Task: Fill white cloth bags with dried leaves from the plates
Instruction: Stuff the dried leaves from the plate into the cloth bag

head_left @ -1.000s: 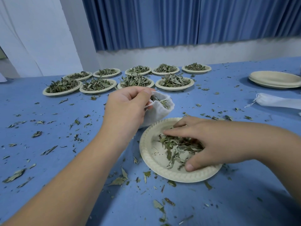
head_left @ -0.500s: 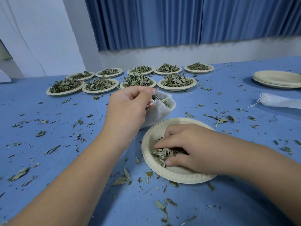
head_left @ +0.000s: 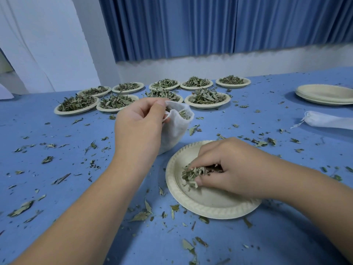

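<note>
Now the right hand (head_left: 231, 169) has bunched the spread leaves (head_left: 191, 174) on the plate (head_left: 210, 206) into a curled grasp, left hand (head_left: 139, 123) pinching the bag (head_left: 176, 129) rim at eleven o'clock; transfer likely next

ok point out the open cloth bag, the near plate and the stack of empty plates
open cloth bag (head_left: 175, 130), head view, on its white side below the mouth
near plate (head_left: 210, 202), head view, on the bare floor by the front rim
stack of empty plates (head_left: 324, 92), head view, on the top plate's inside
</note>
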### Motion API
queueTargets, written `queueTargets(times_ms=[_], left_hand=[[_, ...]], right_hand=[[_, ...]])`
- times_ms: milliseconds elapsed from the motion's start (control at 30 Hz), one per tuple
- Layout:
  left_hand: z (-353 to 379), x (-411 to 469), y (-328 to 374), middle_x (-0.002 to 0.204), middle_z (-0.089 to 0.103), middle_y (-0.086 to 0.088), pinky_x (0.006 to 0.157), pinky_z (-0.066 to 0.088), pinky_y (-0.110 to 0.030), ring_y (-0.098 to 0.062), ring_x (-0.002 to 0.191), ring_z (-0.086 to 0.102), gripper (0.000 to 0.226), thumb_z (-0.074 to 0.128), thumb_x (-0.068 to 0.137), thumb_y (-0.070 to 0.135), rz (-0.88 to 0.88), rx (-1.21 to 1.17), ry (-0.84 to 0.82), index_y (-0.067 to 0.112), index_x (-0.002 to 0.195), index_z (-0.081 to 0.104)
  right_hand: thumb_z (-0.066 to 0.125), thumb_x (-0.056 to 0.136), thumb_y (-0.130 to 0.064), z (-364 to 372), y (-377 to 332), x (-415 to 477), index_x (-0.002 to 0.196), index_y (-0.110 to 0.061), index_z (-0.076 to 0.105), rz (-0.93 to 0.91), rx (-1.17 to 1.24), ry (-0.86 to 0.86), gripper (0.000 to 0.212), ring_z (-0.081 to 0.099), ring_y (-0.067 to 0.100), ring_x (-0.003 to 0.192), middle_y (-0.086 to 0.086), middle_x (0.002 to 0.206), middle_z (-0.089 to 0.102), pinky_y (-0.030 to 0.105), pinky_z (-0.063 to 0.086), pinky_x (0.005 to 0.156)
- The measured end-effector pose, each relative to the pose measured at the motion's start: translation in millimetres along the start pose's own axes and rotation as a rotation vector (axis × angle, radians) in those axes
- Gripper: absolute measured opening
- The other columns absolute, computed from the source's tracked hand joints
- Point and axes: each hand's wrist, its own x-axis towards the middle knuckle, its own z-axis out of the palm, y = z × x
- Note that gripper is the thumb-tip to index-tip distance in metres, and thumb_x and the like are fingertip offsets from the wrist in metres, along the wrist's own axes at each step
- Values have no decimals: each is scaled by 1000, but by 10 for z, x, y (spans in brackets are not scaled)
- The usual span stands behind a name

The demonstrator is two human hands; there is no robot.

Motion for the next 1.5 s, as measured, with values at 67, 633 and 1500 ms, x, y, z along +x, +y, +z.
queueTargets(times_ms=[67,633,1500], left_hand=[[-31,10,-16,62,64,14,58,42,-24,-4,58,54,25,55,96,20,74,68,36,24,81,75],[79,-139,40,55,61,4,44,42,-21,-2,43,44,35,59,94,23,85,310,-265,42,65,68],[156,-223,63,62,66,9,59,49,-31,-9,52,55,29,60,92,22,101,306,-312,40,72,71]], right_hand=[[68,83,-37,-84,32,-13,95,-34,75,47,96,38,15,56,-3,84,-17,88,64,17,43,75],[67,72,-40,-329,118,-49,88,-33,74,140,449,291,18,64,31,78,11,81,71,39,52,72],[68,76,-34,-289,84,-23,77,-29,75,214,358,324,9,61,25,69,4,75,69,40,50,64]])
